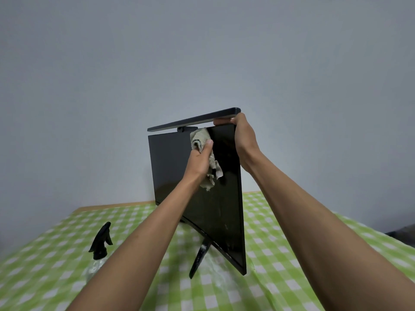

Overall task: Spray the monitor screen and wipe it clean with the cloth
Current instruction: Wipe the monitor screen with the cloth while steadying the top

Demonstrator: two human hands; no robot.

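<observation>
So the monitor (179,167) sat on the green checked tablecloth (56,243), turned at an angle, with a light bar (193,121) perched along its top edge. The left hand (198,160) had its fingers curled round a bunched-up beige cloth (198,138), pressing it against the upper part of the screen just under the bar, with the loose end dangling below the hand. The right hand (243,135) was wrapped round the top right corner, I'd guess to stop the thing rocking on its skinny stand leg (199,257) under the wiping pressure. The spray bottle (100,245) stood off to the left, well apart from both hands, so spraying looked done. The lower screen looked smeary, so plenty left to wipe.
</observation>
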